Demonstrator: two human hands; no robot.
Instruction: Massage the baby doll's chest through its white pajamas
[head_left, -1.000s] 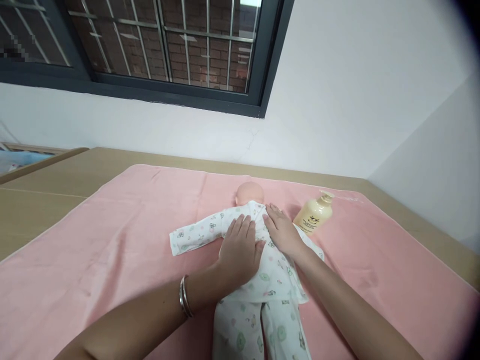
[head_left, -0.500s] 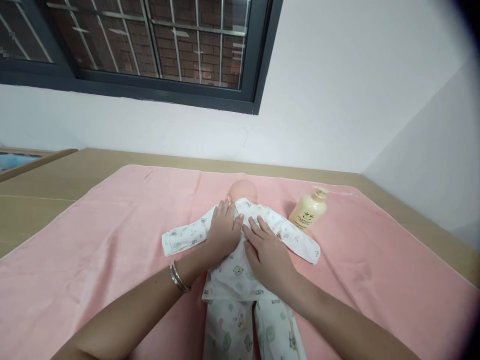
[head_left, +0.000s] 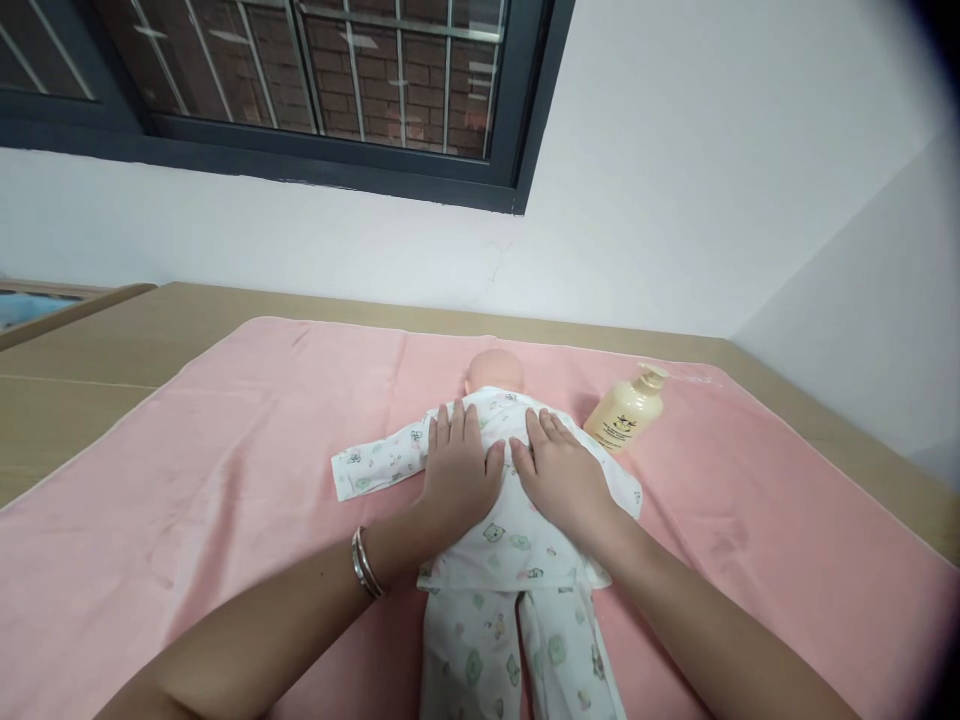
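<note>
Both left hand (head_left: 463, 472) and right hand (head_left: 567, 482) rest flat, unclosed, grasping nothing; directly beneath the grip, the pink-headed, baby-shaped doll in white printed clothes (head_left: 516, 545) seems light, best held around its torso.

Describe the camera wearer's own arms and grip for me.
Left arm and right arm show no sleeves. Left grip and right grip are ungloved hands. A shiny silver-coloured bangle circles the left wrist; the right wrist shows nothing worn.
</note>
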